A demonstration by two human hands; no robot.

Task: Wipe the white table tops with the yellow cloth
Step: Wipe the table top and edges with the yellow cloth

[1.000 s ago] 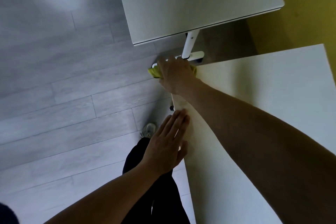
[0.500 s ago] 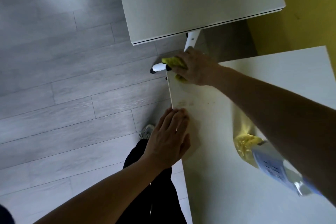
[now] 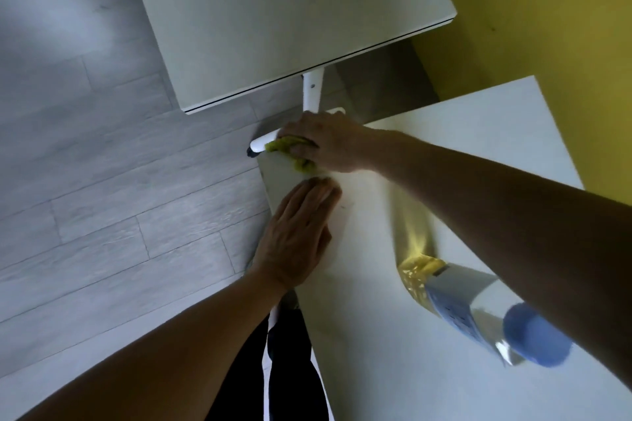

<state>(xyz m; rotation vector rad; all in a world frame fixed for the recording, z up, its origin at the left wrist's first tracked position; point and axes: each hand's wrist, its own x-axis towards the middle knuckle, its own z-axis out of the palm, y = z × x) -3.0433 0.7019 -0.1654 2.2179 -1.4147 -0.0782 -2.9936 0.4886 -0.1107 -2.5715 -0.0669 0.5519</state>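
Grey wood-look floor [image 3: 102,215] fills the left side of the room, with a yellow wall [image 3: 547,27] on the far right. Two white tables stand over it: the far table [image 3: 273,10] reaches across the top, its slim white leg [image 3: 313,92] dropping to a white foot bar below its near edge; the near table [image 3: 461,147] runs from the middle down to the right, its far left corner close to that foot bar.

A person stands at the near table's left edge, dark trousers [image 3: 290,369] showing beneath the arms. Both bare forearms reach in from the near side.

On the near table, to the right, stands a clear bottle [image 3: 461,304] with a blue cap, a pale label and yellow liquid inside, partly hidden behind the right forearm.

The right hand [image 3: 328,143] sits at the table's far left corner, fingers curled over the cloth [image 3: 290,150] and pressing it onto the surface. The yellow cloth is bunched, most of it hidden under the hand, a little hanging past the table's edge.

The left hand [image 3: 297,236] lies flat, palm down, on the table's left edge, fingers straight and together, gripping nothing. Its fingertips come just short of the cloth.
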